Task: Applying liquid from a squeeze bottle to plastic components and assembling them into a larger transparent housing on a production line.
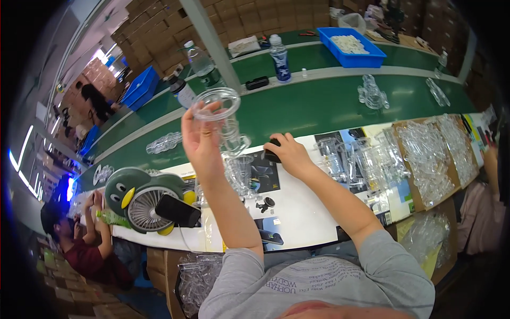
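My left hand [203,139] is raised above the worktable, its fingers closed around a transparent plastic part [232,109] with a wide round rim at the top. Lower sections of that part hang beside my palm, above a group of similar transparent pieces [241,175] on the table. My right hand [294,158] is curled over a small black object [272,151] at the table's far edge; its kind is partly hidden by my fingers. To the right of this hand stand several more transparent plastic parts [353,159] in rows.
A penguin-shaped fan [119,194] and a dark phone [178,210] stand at the left. Cardboard trays hold transparent parts [430,159] at the right. Beyond runs a green conveyor [303,106] with loose parts; bottles [280,59] and a blue bin [366,60] stand farther back. Co-workers sit at both sides.
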Motion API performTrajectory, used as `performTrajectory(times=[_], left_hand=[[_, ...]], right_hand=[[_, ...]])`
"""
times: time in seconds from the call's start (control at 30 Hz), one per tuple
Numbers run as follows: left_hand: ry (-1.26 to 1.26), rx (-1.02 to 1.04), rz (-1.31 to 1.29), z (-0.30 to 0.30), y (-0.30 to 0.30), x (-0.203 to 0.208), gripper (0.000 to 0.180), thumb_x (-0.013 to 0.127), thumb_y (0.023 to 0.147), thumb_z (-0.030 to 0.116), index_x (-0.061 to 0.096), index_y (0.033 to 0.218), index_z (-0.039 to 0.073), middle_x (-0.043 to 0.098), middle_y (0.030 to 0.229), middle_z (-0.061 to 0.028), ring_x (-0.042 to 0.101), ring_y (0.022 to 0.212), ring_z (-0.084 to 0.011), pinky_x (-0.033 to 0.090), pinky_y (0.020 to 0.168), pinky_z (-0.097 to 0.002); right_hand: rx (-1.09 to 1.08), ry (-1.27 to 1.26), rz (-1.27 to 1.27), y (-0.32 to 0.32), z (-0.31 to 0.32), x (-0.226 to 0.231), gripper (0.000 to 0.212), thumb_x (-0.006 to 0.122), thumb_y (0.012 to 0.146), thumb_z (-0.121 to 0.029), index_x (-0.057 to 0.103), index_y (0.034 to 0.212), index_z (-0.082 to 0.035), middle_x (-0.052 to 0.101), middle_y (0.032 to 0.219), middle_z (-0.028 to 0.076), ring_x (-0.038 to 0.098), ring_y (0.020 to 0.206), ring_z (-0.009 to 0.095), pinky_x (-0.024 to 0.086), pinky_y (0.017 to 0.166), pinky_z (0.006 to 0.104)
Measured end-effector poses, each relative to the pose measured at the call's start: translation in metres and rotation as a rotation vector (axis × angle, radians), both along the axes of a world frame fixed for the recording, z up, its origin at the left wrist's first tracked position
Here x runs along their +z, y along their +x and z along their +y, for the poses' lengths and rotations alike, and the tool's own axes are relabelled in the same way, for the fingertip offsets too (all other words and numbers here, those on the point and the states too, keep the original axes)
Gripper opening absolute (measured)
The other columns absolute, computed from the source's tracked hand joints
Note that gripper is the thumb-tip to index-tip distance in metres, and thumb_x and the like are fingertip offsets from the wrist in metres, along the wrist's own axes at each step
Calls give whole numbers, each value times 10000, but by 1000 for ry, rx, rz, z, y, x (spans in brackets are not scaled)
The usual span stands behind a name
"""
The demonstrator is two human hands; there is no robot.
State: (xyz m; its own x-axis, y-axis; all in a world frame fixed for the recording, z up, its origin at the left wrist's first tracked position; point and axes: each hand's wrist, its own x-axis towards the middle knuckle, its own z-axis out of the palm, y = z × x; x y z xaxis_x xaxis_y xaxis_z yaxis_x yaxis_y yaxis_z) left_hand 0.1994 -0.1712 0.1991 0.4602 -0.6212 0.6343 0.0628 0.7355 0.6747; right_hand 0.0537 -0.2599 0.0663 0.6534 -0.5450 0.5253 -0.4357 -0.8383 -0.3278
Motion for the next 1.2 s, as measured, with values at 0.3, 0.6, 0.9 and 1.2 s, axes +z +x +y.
performTrajectory(times=[0.3,0.6,0.9,1.2], left_hand=[[32,38,15,5,-12,7,342,588,833,149,438,1105,10,579,1029,-135,572,924,-198,442,805,-289],[90,-7,-126,2,-35,5,350,614,796,72,433,1091,19,573,1044,-137,569,957,-227,449,837,-326],[63,-46,-230,-8,-63,10,434,555,780,-49,375,1174,-12,527,1113,-201,533,1039,-246,439,871,-323],[74,232,-245,5,-58,17,364,486,862,137,385,1179,-11,501,1147,-182,543,992,-242,416,853,-326]], right_hand=[[154,158,250,-11,5,8,489,649,608,7,547,1040,-198,492,1114,49,484,995,263,461,804,338],[423,692,-351,-37,26,93,689,710,708,-197,361,1287,-67,459,1228,76,458,1104,183,400,903,351],[363,603,-712,-34,26,95,429,676,749,-233,532,1097,-28,613,970,75,567,898,150,430,809,280],[111,907,-1456,-63,-143,119,168,589,794,-178,523,887,-54,552,758,40,591,685,151,481,563,253]])
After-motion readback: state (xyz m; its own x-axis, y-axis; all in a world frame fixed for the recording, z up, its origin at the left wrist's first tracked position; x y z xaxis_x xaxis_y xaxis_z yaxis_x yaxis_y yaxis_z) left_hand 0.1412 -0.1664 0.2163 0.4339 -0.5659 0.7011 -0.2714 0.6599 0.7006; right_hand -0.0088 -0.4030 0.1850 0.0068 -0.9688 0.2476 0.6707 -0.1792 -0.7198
